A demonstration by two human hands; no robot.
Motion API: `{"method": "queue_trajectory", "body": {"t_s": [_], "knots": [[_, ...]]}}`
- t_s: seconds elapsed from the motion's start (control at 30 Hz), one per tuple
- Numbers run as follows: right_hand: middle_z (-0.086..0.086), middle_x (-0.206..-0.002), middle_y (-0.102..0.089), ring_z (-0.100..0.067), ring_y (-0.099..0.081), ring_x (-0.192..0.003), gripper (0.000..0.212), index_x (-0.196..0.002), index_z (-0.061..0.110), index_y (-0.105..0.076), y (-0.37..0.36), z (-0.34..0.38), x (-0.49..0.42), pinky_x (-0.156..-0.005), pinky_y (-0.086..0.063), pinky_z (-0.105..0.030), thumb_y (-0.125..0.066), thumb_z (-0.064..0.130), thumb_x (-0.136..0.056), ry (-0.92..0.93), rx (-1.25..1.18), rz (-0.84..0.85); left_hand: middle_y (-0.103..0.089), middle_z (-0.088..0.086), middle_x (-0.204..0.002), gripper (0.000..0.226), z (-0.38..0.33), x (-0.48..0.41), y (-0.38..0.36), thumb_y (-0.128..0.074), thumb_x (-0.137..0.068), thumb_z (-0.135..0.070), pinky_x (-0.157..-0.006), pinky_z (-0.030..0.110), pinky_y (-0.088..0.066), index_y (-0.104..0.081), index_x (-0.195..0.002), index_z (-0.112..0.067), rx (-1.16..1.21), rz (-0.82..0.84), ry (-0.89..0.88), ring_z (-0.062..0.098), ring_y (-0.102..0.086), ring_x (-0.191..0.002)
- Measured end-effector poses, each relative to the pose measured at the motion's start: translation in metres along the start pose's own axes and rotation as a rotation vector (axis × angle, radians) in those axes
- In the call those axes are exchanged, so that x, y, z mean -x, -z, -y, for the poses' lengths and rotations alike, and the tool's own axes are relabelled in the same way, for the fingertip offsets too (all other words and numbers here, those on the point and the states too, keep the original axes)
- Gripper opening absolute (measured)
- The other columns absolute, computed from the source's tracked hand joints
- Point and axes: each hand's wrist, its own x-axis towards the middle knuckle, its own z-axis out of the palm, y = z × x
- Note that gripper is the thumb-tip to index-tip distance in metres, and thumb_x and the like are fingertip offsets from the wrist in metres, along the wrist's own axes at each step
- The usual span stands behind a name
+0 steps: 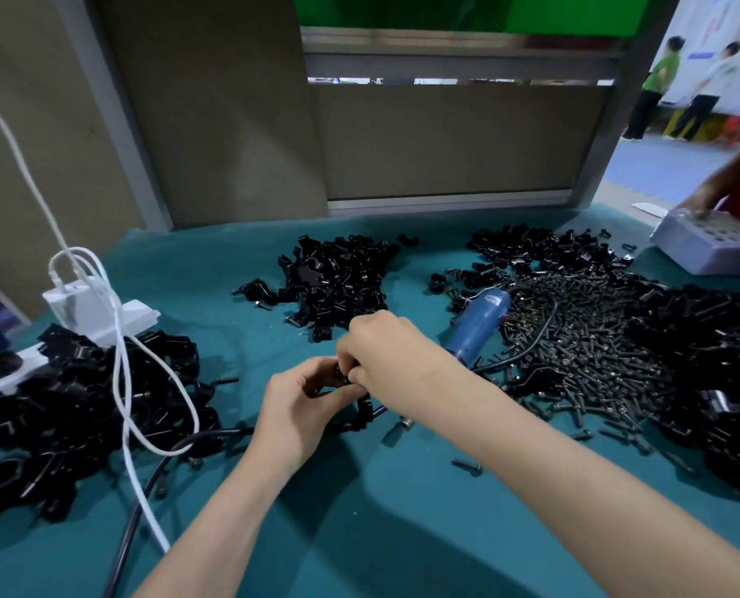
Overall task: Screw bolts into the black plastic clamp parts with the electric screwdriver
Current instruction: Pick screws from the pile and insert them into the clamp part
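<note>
At the middle of the teal table, my left hand (303, 399) grips a black plastic clamp part (331, 384). My right hand (381, 351) meets it from the right, its curled fingers pinching something small at the clamp, mostly hidden. The blue electric screwdriver (478, 323) lies on the table just behind my right wrist, untouched, its black cable (540, 334) looping over a wide heap of dark bolts (584, 351). Loose bolts (467, 466) lie near my right forearm.
Heaps of black clamp parts lie at the left (79, 407), back centre (338, 278), back right (545, 248) and far right (713, 381). A white power strip (100, 312) with white cable (122, 381) sits at left. Another person's hand reaches a white tray (704, 248) at the right edge.
</note>
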Motion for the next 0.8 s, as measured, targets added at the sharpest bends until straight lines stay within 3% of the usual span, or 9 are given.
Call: {"method": "queue_trajectory", "body": {"t_s": [0.07, 0.2, 0.3, 0.4, 0.5, 0.6, 0.7, 0.8], "knots": [[-0.007, -0.091, -0.049, -0.029, -0.051, -0.086, 0.016, -0.089, 0.015, -0.052, 0.004, 0.004, -0.002, -0.062, -0.041, -0.032, -0.057, 0.000, -0.087, 0.007, 0.025, 0.005, -0.068, -0.018, -0.066, 0.027, 0.000, 0.000, 0.000, -0.079, -0.074, -0.003, -0.060, 0.006, -0.040, -0.067, -0.070, -0.027, -0.025, -0.006, 0.009, -0.008, -0.057, -0.059], [-0.002, -0.072, -0.035, -0.027, -0.048, -0.076, 0.010, -0.094, 0.009, -0.062, 0.011, 0.011, -0.009, -0.045, -0.029, -0.025, -0.064, 0.006, -0.085, -0.005, 0.060, 0.061, -0.067, -0.010, -0.063, 0.019, 0.001, 0.002, -0.001, -0.079, -0.074, -0.005, -0.058, 0.009, -0.039, -0.068, -0.068, -0.020, 0.008, -0.004, 0.008, -0.003, -0.053, -0.057], [-0.004, -0.073, -0.051, -0.026, -0.058, -0.077, 0.006, -0.086, 0.011, -0.068, 0.012, 0.009, -0.011, -0.051, -0.043, -0.027, -0.071, 0.012, -0.081, 0.005, -0.085, 0.071, -0.063, -0.013, -0.057, 0.024, 0.001, 0.003, 0.000, -0.079, -0.073, -0.005, -0.056, 0.010, -0.038, -0.067, -0.066, -0.024, 0.032, -0.031, 0.016, -0.005, -0.049, -0.054], [-0.003, -0.082, -0.071, -0.016, -0.066, -0.079, 0.009, -0.089, 0.014, -0.076, 0.009, -0.003, -0.004, -0.072, -0.054, -0.027, -0.069, 0.012, -0.084, -0.006, -0.321, 0.021, -0.066, -0.010, -0.063, 0.024, -0.002, 0.002, 0.000, -0.081, -0.072, -0.007, -0.060, 0.012, -0.041, -0.068, -0.069, -0.027, 0.024, -0.017, -0.001, -0.002, -0.053, -0.060], [0.003, -0.078, -0.064, -0.006, -0.058, -0.057, 0.013, -0.081, 0.020, -0.066, 0.005, -0.012, 0.003, -0.067, -0.053, -0.027, -0.067, 0.008, -0.085, -0.031, -0.451, -0.053, -0.070, -0.013, -0.069, 0.024, -0.004, 0.002, -0.001, -0.082, -0.071, -0.008, -0.062, 0.008, -0.042, -0.069, -0.073, -0.028, 0.016, -0.019, 0.010, -0.006, -0.057, -0.061], [0.010, -0.086, -0.053, -0.002, -0.048, -0.069, 0.012, -0.075, 0.020, -0.065, -0.003, -0.015, 0.005, -0.070, -0.042, -0.023, -0.075, 0.015, -0.080, -0.044, -0.415, -0.096, -0.072, -0.013, -0.074, 0.024, -0.005, 0.004, -0.001, -0.080, -0.074, -0.006, -0.065, 0.008, -0.045, -0.071, -0.077, -0.028, 0.036, 0.005, 0.009, -0.005, -0.062, -0.067], [0.013, -0.070, -0.051, -0.002, -0.050, -0.067, 0.010, -0.073, 0.018, -0.069, -0.011, -0.015, 0.007, -0.061, -0.040, -0.017, -0.078, 0.015, -0.077, -0.075, -0.498, -0.140, -0.074, -0.011, -0.080, 0.034, -0.005, 0.005, 0.000, -0.079, -0.073, -0.003, -0.069, 0.011, -0.049, -0.073, -0.077, -0.036, 0.070, 0.012, -0.005, -0.002, -0.065, -0.074], [0.010, -0.073, -0.046, -0.011, -0.051, -0.075, 0.010, -0.076, 0.017, -0.070, -0.018, -0.009, 0.007, -0.066, -0.040, -0.026, -0.078, 0.023, -0.077, -0.071, -0.427, -0.190, -0.072, -0.014, -0.073, 0.033, -0.002, 0.004, 0.000, -0.078, -0.073, 0.002, -0.065, 0.009, -0.046, -0.071, -0.078, -0.029, 0.044, 0.008, -0.026, -0.006, -0.059, -0.066]]}}
